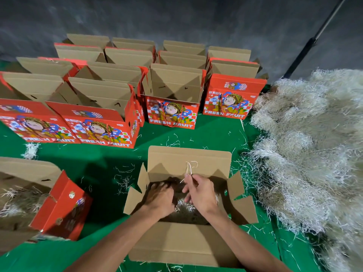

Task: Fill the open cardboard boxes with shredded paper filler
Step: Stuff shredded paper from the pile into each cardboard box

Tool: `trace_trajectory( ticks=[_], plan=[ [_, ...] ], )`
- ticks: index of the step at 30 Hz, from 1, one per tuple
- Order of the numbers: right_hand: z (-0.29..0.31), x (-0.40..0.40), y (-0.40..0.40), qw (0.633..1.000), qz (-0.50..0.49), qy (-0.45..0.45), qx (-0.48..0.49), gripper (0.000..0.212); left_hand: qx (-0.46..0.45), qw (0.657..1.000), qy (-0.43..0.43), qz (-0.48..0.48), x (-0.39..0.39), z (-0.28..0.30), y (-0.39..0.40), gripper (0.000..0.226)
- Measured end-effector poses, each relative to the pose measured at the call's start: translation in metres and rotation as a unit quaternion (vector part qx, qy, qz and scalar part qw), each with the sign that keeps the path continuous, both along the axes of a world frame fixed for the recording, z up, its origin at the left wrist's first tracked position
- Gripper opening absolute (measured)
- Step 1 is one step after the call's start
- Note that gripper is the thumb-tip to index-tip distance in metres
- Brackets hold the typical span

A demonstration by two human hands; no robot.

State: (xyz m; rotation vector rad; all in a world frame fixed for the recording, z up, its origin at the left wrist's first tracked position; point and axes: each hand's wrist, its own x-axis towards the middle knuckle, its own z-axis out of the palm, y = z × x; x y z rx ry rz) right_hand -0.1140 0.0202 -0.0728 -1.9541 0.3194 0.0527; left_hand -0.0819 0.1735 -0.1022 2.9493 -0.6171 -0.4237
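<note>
An open cardboard box [188, 160] stands right in front of me on the green cloth, flaps spread outward. Pale shredded paper filler [184, 206] lies in its bottom, partly in shadow. My left hand [160, 200] reaches down inside the box, palm down with fingers spread on the filler. My right hand [200, 190] is beside it over the box and pinches a few thin strands [189, 167] that stick up in front of the rear flap. A big heap of the same filler [306, 146] lies to the right.
Several open red "FRESH FRUIT" boxes [170, 107] stand in rows behind. Another red box [59, 205] with filler inside stands at my left. Loose strands lie scattered on the green cloth [98, 165]. A dark pole [312, 40] leans at the right in front of a grey backdrop.
</note>
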Motion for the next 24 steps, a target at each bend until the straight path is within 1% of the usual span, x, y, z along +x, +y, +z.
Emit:
trace_trajectory(
  ticks=[2, 3, 4, 5, 6, 7, 8, 9, 10, 12, 14, 16, 18, 19, 21, 22, 24],
  plan=[
    [-0.006, 0.000, -0.003, 0.999, 0.008, -0.018, -0.026, 0.033, -0.002, 1.000, 0.003, -0.007, 0.008, 0.004, 0.002, 0.049],
    [-0.009, 0.001, -0.006, 0.999, 0.019, -0.013, -0.049, 0.032, -0.008, 1.000, 0.004, -0.011, 0.011, 0.005, 0.002, 0.051],
    [-0.012, 0.001, -0.010, 0.996, 0.043, 0.011, -0.081, 0.031, -0.016, 1.000, 0.006, -0.014, 0.013, 0.006, 0.003, 0.052],
    [-0.017, 0.002, -0.014, 0.988, 0.083, 0.058, -0.120, 0.029, -0.027, 1.000, 0.005, -0.014, 0.014, 0.007, 0.003, 0.049],
    [-0.021, 0.002, -0.017, 0.971, 0.135, 0.118, -0.161, 0.024, -0.039, 0.999, 0.001, -0.014, 0.015, 0.008, 0.003, 0.044],
    [-0.025, -0.001, -0.020, 0.944, 0.185, 0.179, -0.205, 0.016, -0.049, 0.999, -0.008, -0.013, 0.015, 0.008, 0.003, 0.039],
    [-0.028, -0.004, -0.022, 0.918, 0.222, 0.225, -0.241, 0.014, -0.057, 0.998, -0.017, -0.010, 0.015, 0.009, 0.004, 0.035],
    [-0.032, -0.008, -0.024, 0.899, 0.238, 0.250, -0.270, 0.021, -0.062, 0.998, -0.021, -0.008, 0.014, 0.010, 0.004, 0.033],
    [-0.035, -0.010, -0.025, 0.892, 0.236, 0.257, -0.288, 0.025, -0.065, 0.998, -0.022, -0.007, 0.014, 0.010, 0.004, 0.033],
    [-0.031, -0.011, -0.023, 0.901, 0.202, 0.238, -0.302, 0.021, -0.079, 0.997, -0.011, 0.004, 0.013, 0.011, 0.004, 0.033],
    [-0.021, -0.005, -0.018, 0.918, 0.168, 0.185, -0.309, 0.012, -0.105, 0.994, 0.024, 0.033, 0.011, 0.014, 0.003, 0.031],
    [-0.013, -0.001, -0.014, 0.925, 0.138, 0.120, -0.332, 0.025, -0.116, 0.990, 0.053, 0.061, 0.010, 0.017, 0.004, 0.026],
    [-0.003, -0.003, -0.015, 0.930, 0.119, 0.080, -0.338, 0.033, -0.105, 0.990, 0.071, 0.069, 0.011, 0.019, 0.006, 0.023],
    [0.002, -0.004, -0.017, 0.929, 0.109, 0.064, -0.347, 0.034, -0.097, 0.990, 0.079, 0.063, 0.011, 0.021, 0.008, 0.025],
    [0.010, -0.010, -0.025, 0.916, 0.078, 0.020, -0.393, 0.035, -0.087, 0.991, 0.094, 0.039, 0.011, 0.024, 0.011, 0.034],
    [0.014, -0.013, -0.030, 0.910, 0.063, -0.002, -0.409, 0.035, -0.084, 0.992, 0.090, 0.028, 0.010, 0.027, 0.011, 0.039],
    [0.020, -0.019, -0.039, 0.913, 0.039, -0.039, -0.404, 0.029, -0.084, 0.995, 0.052, 0.010, 0.007, 0.037, 0.007, 0.041]
  ],
)
